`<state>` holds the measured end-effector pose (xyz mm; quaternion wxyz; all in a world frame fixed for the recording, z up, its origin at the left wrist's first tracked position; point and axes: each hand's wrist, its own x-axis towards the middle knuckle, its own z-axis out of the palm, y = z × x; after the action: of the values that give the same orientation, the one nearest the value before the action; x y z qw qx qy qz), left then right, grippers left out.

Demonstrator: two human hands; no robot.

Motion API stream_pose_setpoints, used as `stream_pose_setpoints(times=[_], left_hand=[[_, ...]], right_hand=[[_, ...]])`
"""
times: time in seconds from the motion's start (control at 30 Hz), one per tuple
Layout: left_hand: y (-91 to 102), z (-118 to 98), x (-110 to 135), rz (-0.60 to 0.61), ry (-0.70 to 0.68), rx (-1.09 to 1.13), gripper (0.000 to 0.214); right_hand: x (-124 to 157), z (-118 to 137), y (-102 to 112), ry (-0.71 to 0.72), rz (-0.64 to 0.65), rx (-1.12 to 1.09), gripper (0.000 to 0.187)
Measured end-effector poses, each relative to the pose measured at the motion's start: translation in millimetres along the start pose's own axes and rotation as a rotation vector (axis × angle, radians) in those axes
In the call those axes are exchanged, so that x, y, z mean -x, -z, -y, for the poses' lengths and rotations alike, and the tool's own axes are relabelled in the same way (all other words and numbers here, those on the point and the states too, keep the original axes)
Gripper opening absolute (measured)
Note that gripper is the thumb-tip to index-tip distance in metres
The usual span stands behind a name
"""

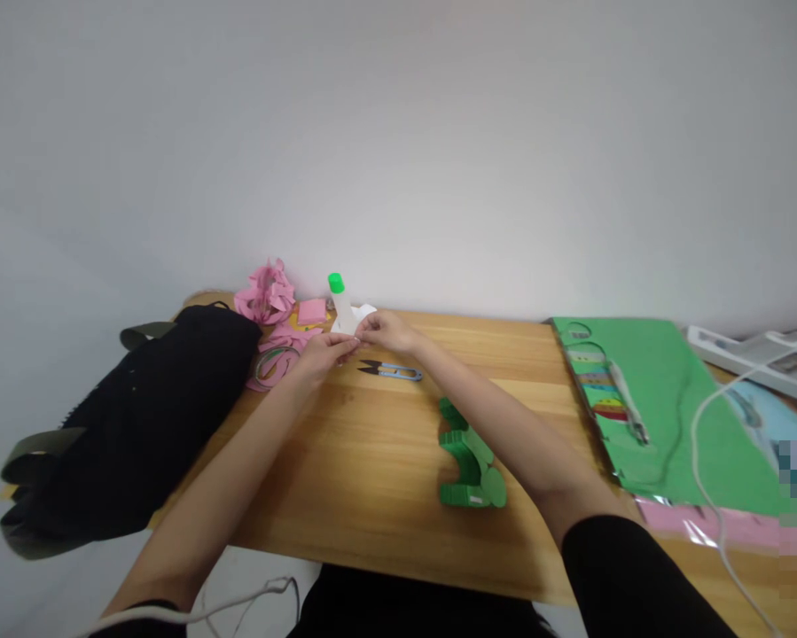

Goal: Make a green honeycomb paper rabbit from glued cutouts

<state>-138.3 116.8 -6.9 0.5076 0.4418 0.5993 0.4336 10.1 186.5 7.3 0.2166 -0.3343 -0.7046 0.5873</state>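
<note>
My left hand (326,351) and my right hand (389,333) meet near the back of the table, fingertips pinched close together. Whatever they hold between them is too small to make out. Just behind the fingers lies white paper (364,311), and beside it stands a white glue bottle with a green cap (340,306). Blue-handled thread snips (398,371) lie in front of my right hand. Under my right forearm, partly covered by it, rests a green folded craft piece (474,470) with round ends.
Crumpled pink paper (266,292), a pink square pad (312,311) and a roll of tape (275,365) lie left of my hands. A black bag (165,416) covers the left edge. Green sheets in plastic (677,399) and a white cable (700,443) occupy the right.
</note>
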Motion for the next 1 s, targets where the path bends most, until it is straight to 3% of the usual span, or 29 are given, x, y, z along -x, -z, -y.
stream_pose_setpoints(times=[0.47, 0.63, 0.73, 0.83, 1.0], left_hand=[[5.0, 6.2, 0.8, -0.054, -0.002, 0.033, 0.024], [15.1, 7.7, 0.7, -0.105, -0.011, -0.054, 0.025], [25.9, 6.1, 2.8, -0.146, -0.039, -0.133, 0.020], [36.1, 5.9, 3.0, -0.193, -0.078, -0.201, 0.014], [48.8, 6.5, 5.4, -0.238, -0.101, -0.229, 0.016]], right_hand=[[-3.9, -2.1, -5.7, 0.032, -0.023, 0.095, 0.016], [-11.4, -1.0, -6.3, 0.024, -0.190, 0.250, 0.008], [-22.6, 3.8, -7.4, 0.045, -0.378, 0.373, 0.035], [-38.4, 10.3, -12.6, 0.055, -0.456, 0.462, 0.055], [-53.9, 19.4, -9.8, 0.029, -0.439, 0.567, 0.018]])
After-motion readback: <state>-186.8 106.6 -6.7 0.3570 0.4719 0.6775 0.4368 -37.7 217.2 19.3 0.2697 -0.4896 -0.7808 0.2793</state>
